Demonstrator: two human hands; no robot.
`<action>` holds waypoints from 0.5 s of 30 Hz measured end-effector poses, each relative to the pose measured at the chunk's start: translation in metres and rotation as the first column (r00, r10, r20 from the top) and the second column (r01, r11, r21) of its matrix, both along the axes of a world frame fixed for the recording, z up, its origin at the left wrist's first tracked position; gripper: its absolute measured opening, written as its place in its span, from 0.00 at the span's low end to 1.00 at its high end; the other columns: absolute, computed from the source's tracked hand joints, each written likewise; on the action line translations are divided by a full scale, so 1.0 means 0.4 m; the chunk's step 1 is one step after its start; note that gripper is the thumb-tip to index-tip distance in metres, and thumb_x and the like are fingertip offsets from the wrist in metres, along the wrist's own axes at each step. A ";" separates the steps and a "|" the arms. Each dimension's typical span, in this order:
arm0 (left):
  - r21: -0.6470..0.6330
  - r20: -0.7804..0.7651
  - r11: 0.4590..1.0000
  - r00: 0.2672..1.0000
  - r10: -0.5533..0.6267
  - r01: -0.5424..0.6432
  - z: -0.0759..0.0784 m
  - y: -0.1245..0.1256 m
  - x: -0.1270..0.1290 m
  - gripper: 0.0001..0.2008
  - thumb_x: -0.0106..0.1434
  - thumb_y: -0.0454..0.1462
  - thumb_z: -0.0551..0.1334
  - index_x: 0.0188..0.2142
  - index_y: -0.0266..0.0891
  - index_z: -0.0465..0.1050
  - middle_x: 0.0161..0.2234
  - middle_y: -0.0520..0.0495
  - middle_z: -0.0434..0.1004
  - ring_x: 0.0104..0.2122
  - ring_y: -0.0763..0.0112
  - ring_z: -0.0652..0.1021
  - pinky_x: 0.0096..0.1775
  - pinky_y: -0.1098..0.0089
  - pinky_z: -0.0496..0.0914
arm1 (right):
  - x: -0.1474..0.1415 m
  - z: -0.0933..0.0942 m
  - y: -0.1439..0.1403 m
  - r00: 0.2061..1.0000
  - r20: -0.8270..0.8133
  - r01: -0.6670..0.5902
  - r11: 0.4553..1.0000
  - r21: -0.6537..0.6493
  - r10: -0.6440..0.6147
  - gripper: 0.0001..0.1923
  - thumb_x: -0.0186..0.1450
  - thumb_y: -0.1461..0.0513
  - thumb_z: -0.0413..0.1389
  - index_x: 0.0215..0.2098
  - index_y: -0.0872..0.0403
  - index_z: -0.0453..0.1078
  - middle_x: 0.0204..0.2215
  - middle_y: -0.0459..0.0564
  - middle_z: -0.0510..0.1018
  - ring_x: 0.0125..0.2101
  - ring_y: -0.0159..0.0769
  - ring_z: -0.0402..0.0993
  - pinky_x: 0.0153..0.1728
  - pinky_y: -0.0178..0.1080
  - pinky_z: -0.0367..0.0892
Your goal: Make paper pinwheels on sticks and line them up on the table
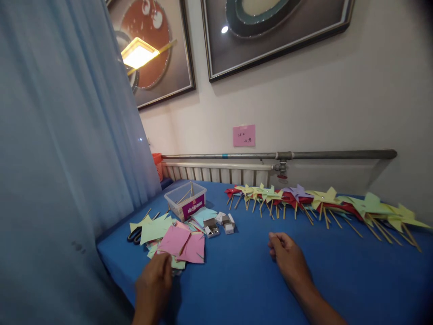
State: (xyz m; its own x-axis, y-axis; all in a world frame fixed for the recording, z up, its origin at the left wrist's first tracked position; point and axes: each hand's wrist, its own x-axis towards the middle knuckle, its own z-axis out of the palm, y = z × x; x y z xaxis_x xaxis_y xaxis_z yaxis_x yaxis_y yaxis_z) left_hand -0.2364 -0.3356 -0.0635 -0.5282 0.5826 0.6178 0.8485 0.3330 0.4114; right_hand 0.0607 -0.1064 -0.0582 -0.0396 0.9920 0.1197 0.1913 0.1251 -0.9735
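Note:
My left hand (154, 282) is at the near edge of a loose paper pile, its fingers pinched at the corner of a pink paper square (174, 241) with slits cut in it. Under that lies another pink square (194, 248), and green sheets (156, 229) spread behind. Over the blue tabletop to the right, my right hand (287, 257) is closed with the fingers curled in; whatever it may hold is hidden. Small white boxes, one open with small metal pieces (212, 228) inside, stand beyond the pile. Black scissor handles (135, 235) stick out at its left.
A clear plastic tub (186, 198) with thin sticks stands at the back left. Finished paper pinwheels (297, 194) on sticks lie in a long row along the back right. A blue curtain (67, 158) hangs at the left; a pipe (237, 156) and radiator line the wall.

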 end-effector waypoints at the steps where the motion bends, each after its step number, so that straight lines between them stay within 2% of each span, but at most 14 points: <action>1: -0.013 -0.012 0.997 0.997 0.079 -0.079 0.019 -0.006 -0.036 0.17 0.69 0.42 0.52 0.38 0.44 0.81 0.40 0.42 0.85 0.39 0.57 0.83 0.40 0.64 0.75 | -0.001 -0.002 0.002 1.000 -0.002 -0.003 1.000 -0.003 0.003 0.20 0.59 0.42 0.52 0.28 0.48 0.67 0.22 0.47 0.77 0.21 0.37 0.71 0.22 0.38 0.65; 3: -0.053 -0.011 0.989 0.991 0.135 -0.136 0.048 -0.014 -0.086 0.17 0.69 0.42 0.52 0.39 0.44 0.81 0.42 0.42 0.84 0.42 0.57 0.82 0.42 0.63 0.75 | -0.003 -0.007 0.005 1.000 -0.009 -0.008 1.000 -0.001 0.008 0.20 0.60 0.42 0.52 0.27 0.48 0.67 0.21 0.46 0.76 0.19 0.36 0.70 0.21 0.37 0.64; 4: -0.070 -0.012 0.990 0.993 0.121 -0.121 0.056 -0.014 -0.097 0.17 0.69 0.43 0.52 0.39 0.44 0.81 0.42 0.43 0.84 0.42 0.57 0.82 0.42 0.63 0.75 | -0.003 -0.008 0.006 1.000 -0.013 -0.010 1.000 0.004 0.010 0.20 0.60 0.42 0.51 0.27 0.48 0.67 0.21 0.46 0.75 0.19 0.36 0.69 0.21 0.37 0.63; 6: -0.096 -0.048 0.995 0.999 0.020 -0.024 0.061 -0.005 -0.088 0.16 0.70 0.43 0.53 0.41 0.43 0.81 0.43 0.43 0.84 0.43 0.58 0.82 0.43 0.63 0.74 | -0.004 -0.007 0.006 1.000 -0.015 -0.014 1.000 0.011 0.014 0.20 0.60 0.42 0.52 0.27 0.48 0.66 0.21 0.46 0.74 0.20 0.36 0.69 0.21 0.37 0.63; 8: -0.145 -0.127 0.987 0.988 -0.093 0.074 0.058 0.013 -0.054 0.15 0.70 0.41 0.55 0.43 0.42 0.81 0.45 0.41 0.83 0.44 0.58 0.81 0.46 0.63 0.73 | -0.003 -0.002 0.003 1.000 -0.007 -0.015 1.000 0.002 0.015 0.20 0.60 0.42 0.52 0.28 0.48 0.67 0.21 0.46 0.74 0.20 0.37 0.70 0.22 0.37 0.64; 9: -0.186 -0.166 0.979 0.979 -0.116 0.084 0.055 0.025 -0.033 0.14 0.69 0.41 0.56 0.44 0.42 0.81 0.46 0.41 0.82 0.45 0.57 0.80 0.47 0.62 0.72 | -0.002 0.001 0.001 1.000 -0.001 -0.013 1.000 -0.006 0.013 0.20 0.60 0.42 0.52 0.28 0.48 0.67 0.21 0.46 0.75 0.21 0.37 0.70 0.22 0.37 0.65; 12: -0.313 -0.235 0.950 0.970 -0.059 -0.019 0.053 0.059 0.012 0.12 0.69 0.40 0.58 0.40 0.41 0.81 0.43 0.40 0.81 0.46 0.55 0.78 0.47 0.59 0.69 | 0.001 0.008 -0.002 1.000 0.007 -0.004 1.000 -0.021 0.004 0.20 0.59 0.42 0.52 0.29 0.49 0.67 0.23 0.47 0.76 0.21 0.37 0.71 0.23 0.38 0.66; 15: -0.384 -0.245 0.920 0.969 -0.022 -0.076 0.048 0.078 0.014 0.15 0.71 0.37 0.54 0.35 0.41 0.81 0.39 0.41 0.81 0.42 0.57 0.78 0.45 0.61 0.67 | 0.001 0.006 0.000 1.000 0.002 0.000 1.000 -0.005 0.000 0.20 0.59 0.42 0.52 0.28 0.48 0.67 0.23 0.48 0.77 0.22 0.38 0.72 0.24 0.39 0.67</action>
